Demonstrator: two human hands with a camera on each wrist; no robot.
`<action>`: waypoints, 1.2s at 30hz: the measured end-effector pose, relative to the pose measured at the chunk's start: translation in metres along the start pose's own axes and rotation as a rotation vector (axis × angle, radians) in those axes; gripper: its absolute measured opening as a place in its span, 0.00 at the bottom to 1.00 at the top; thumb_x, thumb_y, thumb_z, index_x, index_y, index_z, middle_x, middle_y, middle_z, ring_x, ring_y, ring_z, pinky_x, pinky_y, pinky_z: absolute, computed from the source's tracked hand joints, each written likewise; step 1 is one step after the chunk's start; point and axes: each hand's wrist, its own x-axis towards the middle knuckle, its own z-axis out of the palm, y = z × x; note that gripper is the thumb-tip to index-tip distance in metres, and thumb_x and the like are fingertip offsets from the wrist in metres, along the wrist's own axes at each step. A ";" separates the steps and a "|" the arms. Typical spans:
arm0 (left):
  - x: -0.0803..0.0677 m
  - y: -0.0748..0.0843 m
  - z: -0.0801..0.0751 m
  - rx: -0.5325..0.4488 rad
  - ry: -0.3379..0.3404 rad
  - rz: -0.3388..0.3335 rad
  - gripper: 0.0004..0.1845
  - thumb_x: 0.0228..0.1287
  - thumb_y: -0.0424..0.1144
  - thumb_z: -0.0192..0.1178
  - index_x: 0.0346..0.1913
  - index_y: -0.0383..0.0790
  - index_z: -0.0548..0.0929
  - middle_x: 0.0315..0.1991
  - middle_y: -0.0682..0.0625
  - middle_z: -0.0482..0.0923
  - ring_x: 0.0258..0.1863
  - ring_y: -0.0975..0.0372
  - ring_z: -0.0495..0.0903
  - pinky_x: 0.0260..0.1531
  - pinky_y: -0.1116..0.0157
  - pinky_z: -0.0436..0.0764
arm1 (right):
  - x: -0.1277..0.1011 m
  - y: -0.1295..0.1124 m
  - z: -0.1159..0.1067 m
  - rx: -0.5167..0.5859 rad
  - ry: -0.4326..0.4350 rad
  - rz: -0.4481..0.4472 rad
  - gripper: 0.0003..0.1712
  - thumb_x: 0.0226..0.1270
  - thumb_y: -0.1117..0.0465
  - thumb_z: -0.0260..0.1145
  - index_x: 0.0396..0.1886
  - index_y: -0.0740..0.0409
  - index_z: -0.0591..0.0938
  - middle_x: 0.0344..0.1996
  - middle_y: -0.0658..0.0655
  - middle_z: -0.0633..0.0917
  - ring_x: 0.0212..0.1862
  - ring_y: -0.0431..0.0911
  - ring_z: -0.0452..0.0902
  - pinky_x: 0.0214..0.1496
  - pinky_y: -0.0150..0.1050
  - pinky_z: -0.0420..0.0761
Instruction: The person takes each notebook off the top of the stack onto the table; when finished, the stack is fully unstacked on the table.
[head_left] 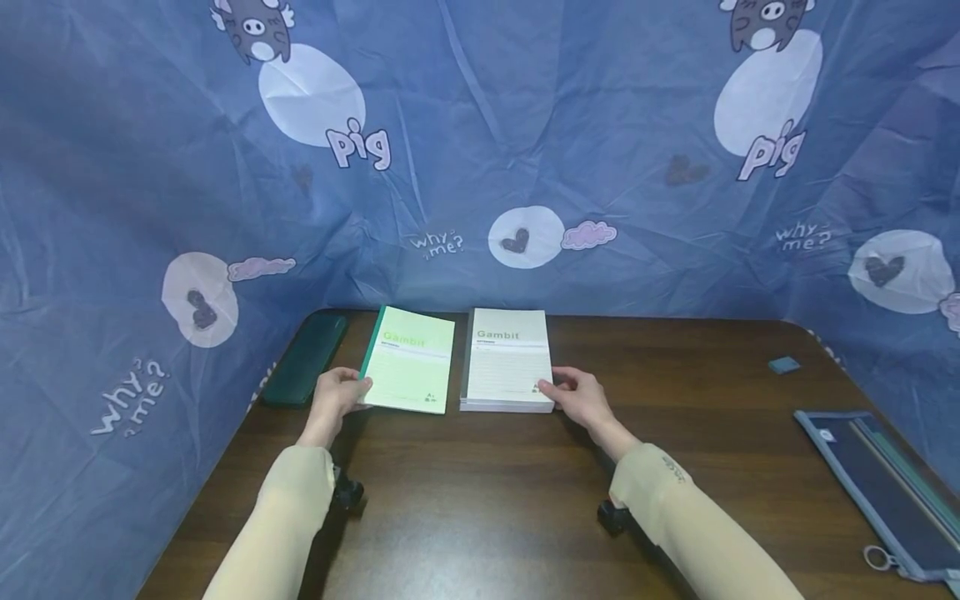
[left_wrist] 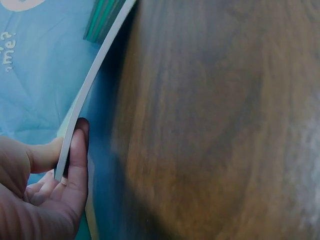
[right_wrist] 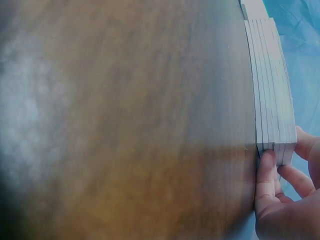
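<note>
My left hand point(head_left: 337, 398) pinches the near-left corner of a pale green "Gambit" notebook point(head_left: 408, 367), thumb on its cover and fingers underneath. Edge-on in the left wrist view, that notebook point(left_wrist: 95, 70) is lifted at an angle above the table. To its right sits a neat stack of notebooks point(head_left: 508, 367) with a white "Gambit" cover on top. My right hand point(head_left: 582, 397) holds the stack's near-right corner, thumb on the top cover. In the right wrist view its fingers point(right_wrist: 267, 167) press against the page edges of the stack point(right_wrist: 272, 85).
A dark green case point(head_left: 306, 358) lies at the table's back left. On the right are a small blue piece point(head_left: 784, 365) and a blue-edged zip pouch point(head_left: 892, 492) with a ring on its pull. A blue printed cloth point(head_left: 465, 167) hangs behind the brown wooden table point(head_left: 480, 508).
</note>
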 end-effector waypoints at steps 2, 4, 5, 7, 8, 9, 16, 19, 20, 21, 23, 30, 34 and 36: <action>0.000 0.001 0.002 0.013 0.008 0.000 0.17 0.72 0.31 0.56 0.57 0.21 0.72 0.46 0.33 0.78 0.35 0.56 0.83 0.36 0.63 0.84 | 0.000 0.000 0.000 -0.002 0.005 -0.004 0.33 0.67 0.51 0.70 0.66 0.64 0.75 0.43 0.63 0.83 0.38 0.47 0.82 0.45 0.42 0.82; 0.001 0.001 0.004 0.025 0.017 0.000 0.18 0.72 0.31 0.56 0.57 0.21 0.72 0.46 0.32 0.78 0.35 0.55 0.83 0.36 0.63 0.84 | 0.000 0.000 0.000 -0.002 0.007 -0.005 0.33 0.67 0.51 0.70 0.66 0.63 0.75 0.44 0.63 0.84 0.39 0.47 0.82 0.45 0.42 0.82; 0.001 0.002 0.004 0.029 0.020 0.000 0.18 0.72 0.31 0.56 0.57 0.21 0.72 0.47 0.32 0.78 0.35 0.55 0.83 0.36 0.63 0.84 | 0.000 0.001 0.000 -0.002 0.007 -0.003 0.33 0.67 0.51 0.70 0.66 0.63 0.75 0.45 0.63 0.83 0.39 0.48 0.82 0.45 0.42 0.82; 0.001 0.002 0.005 0.040 0.025 0.003 0.18 0.71 0.32 0.56 0.57 0.21 0.72 0.47 0.32 0.78 0.35 0.54 0.83 0.36 0.62 0.84 | 0.000 0.001 0.000 -0.001 0.007 0.003 0.33 0.67 0.51 0.70 0.66 0.63 0.75 0.46 0.64 0.83 0.40 0.48 0.82 0.47 0.43 0.82; 0.001 0.002 0.006 0.045 0.025 0.006 0.18 0.71 0.32 0.56 0.57 0.21 0.72 0.47 0.32 0.78 0.36 0.54 0.83 0.36 0.62 0.85 | 0.000 0.001 0.000 0.000 0.008 0.005 0.33 0.67 0.50 0.70 0.66 0.63 0.75 0.47 0.64 0.83 0.40 0.49 0.82 0.47 0.43 0.82; 0.001 0.001 0.006 0.051 0.026 0.006 0.18 0.71 0.32 0.57 0.57 0.22 0.72 0.46 0.32 0.78 0.35 0.54 0.83 0.36 0.62 0.85 | 0.000 0.001 0.000 -0.001 0.007 0.007 0.33 0.67 0.50 0.70 0.66 0.63 0.75 0.48 0.64 0.83 0.41 0.49 0.82 0.48 0.44 0.82; 0.002 -0.003 0.008 0.123 0.040 0.001 0.18 0.70 0.33 0.58 0.55 0.22 0.72 0.44 0.33 0.78 0.33 0.55 0.82 0.34 0.62 0.83 | -0.001 0.002 0.001 0.016 0.002 -0.011 0.32 0.67 0.52 0.70 0.65 0.64 0.76 0.42 0.62 0.83 0.38 0.47 0.82 0.45 0.42 0.83; 0.002 -0.003 0.009 0.153 0.057 0.001 0.19 0.70 0.34 0.59 0.56 0.22 0.73 0.45 0.32 0.79 0.36 0.52 0.82 0.39 0.58 0.82 | 0.000 0.002 0.001 0.026 0.002 -0.012 0.32 0.67 0.52 0.70 0.65 0.64 0.76 0.42 0.62 0.84 0.38 0.47 0.82 0.45 0.42 0.84; 0.001 -0.002 0.009 0.176 0.066 0.000 0.19 0.70 0.36 0.59 0.56 0.23 0.74 0.46 0.32 0.79 0.38 0.51 0.82 0.41 0.56 0.81 | 0.000 0.002 0.000 0.027 0.002 -0.011 0.32 0.67 0.52 0.70 0.65 0.64 0.76 0.43 0.63 0.83 0.39 0.47 0.82 0.46 0.42 0.84; 0.001 -0.002 0.009 0.201 0.073 0.006 0.20 0.70 0.36 0.59 0.56 0.22 0.74 0.46 0.32 0.79 0.40 0.50 0.81 0.44 0.54 0.80 | 0.000 0.003 0.000 0.028 0.003 -0.006 0.33 0.67 0.52 0.70 0.66 0.64 0.76 0.45 0.63 0.83 0.40 0.47 0.82 0.46 0.43 0.83; -0.001 0.000 0.010 0.247 0.082 0.020 0.20 0.69 0.37 0.59 0.55 0.22 0.76 0.47 0.31 0.79 0.43 0.47 0.79 0.47 0.51 0.78 | 0.000 0.003 -0.001 0.028 0.002 -0.003 0.33 0.67 0.51 0.70 0.66 0.64 0.75 0.47 0.65 0.83 0.41 0.49 0.83 0.48 0.44 0.83; -0.003 0.005 0.012 0.379 0.081 0.059 0.14 0.57 0.37 0.66 0.35 0.25 0.83 0.27 0.42 0.77 0.32 0.52 0.70 0.31 0.59 0.70 | 0.000 0.003 -0.001 0.024 0.002 0.012 0.33 0.67 0.50 0.70 0.66 0.62 0.76 0.46 0.63 0.83 0.40 0.49 0.82 0.48 0.44 0.83; -0.001 0.002 0.012 0.419 0.085 0.101 0.12 0.55 0.36 0.68 0.30 0.26 0.84 0.20 0.48 0.73 0.27 0.55 0.67 0.26 0.62 0.65 | 0.000 0.003 0.000 0.015 0.004 0.006 0.33 0.67 0.50 0.70 0.66 0.62 0.76 0.43 0.62 0.82 0.39 0.48 0.82 0.46 0.43 0.83; -0.001 0.000 0.012 0.436 0.093 0.120 0.12 0.55 0.35 0.68 0.28 0.26 0.83 0.17 0.50 0.69 0.25 0.55 0.65 0.24 0.63 0.63 | 0.000 0.003 0.001 0.013 0.005 0.010 0.33 0.67 0.50 0.70 0.66 0.62 0.76 0.44 0.62 0.83 0.39 0.48 0.82 0.46 0.43 0.83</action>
